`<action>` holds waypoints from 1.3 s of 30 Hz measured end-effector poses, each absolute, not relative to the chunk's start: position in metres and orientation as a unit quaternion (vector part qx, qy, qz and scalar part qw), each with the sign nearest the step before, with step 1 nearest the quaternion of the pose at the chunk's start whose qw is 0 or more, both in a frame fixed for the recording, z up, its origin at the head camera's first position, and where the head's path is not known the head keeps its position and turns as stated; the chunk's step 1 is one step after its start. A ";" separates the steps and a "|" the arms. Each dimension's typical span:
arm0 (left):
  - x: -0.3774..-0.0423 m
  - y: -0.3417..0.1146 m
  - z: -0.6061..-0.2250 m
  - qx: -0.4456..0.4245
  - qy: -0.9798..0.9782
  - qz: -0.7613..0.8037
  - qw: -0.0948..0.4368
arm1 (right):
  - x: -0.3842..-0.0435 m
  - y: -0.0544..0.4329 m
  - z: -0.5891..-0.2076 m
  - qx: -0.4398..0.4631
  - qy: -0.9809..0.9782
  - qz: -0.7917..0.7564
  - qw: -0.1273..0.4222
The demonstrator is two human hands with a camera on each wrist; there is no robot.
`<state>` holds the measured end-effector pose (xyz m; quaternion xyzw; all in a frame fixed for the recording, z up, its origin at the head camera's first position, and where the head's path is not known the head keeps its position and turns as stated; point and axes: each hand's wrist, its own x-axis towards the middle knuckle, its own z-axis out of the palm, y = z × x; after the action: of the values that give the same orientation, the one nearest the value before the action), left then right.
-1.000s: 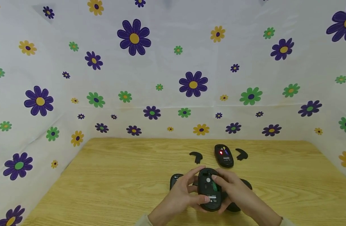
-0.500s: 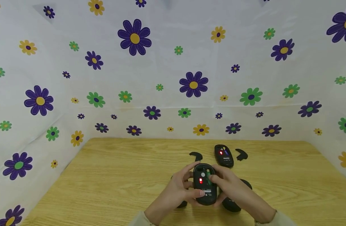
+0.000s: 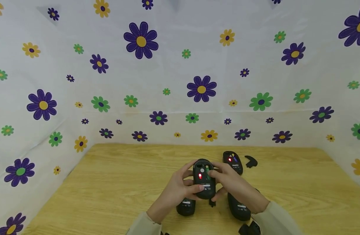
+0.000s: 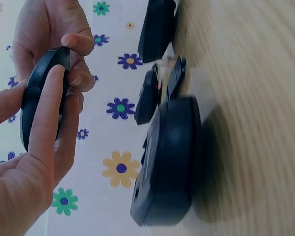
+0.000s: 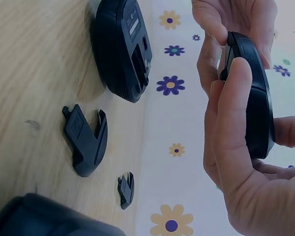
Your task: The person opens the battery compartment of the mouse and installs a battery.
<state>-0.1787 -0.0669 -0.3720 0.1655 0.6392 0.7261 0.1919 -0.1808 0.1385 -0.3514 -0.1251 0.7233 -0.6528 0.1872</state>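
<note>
Both my hands hold a black computer mouse [image 3: 204, 194] above the table, its underside toward the head camera. A red light glows on it, and a green battery [image 3: 207, 169] shows in its uncovered compartment. My left hand [image 3: 175, 186] grips the left side, its thumb across the label end. My right hand [image 3: 231, 181] holds the right side, with the thumb right at the battery. In the left wrist view the mouse [image 4: 32, 105] appears edge-on between the fingers of both hands. The right wrist view also shows the mouse [image 5: 258, 98] from its side.
Three other mice lie underside up: one at the back [image 3: 233, 160] with its red light on, one at front left [image 3: 186, 207], one at front right [image 3: 238, 207]. Loose battery covers lie at back right [image 3: 251, 161], under the hands [image 3: 212, 203] and at the front [image 3: 250, 228]. A flowered cloth surrounds the table.
Both hands have lifted the mouse up and to the left in the head view. Its red light, dark a second ago, has come on. The right thumb stays by the battery.
</note>
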 end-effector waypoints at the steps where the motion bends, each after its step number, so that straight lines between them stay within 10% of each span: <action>1: -0.180 -0.068 -0.373 0.166 0.642 0.725 0.188 | -0.183 0.137 -0.352 -0.123 0.725 -0.651 0.186; 39: -0.251 -0.088 -0.382 0.099 0.736 0.652 0.150 | -0.250 0.095 -0.370 -0.010 0.758 -0.640 0.128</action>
<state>-0.2508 -0.0884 -0.3816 0.0993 0.7364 0.6522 0.1501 -0.2501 0.0953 -0.3701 -0.0098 0.7577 -0.6399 0.1276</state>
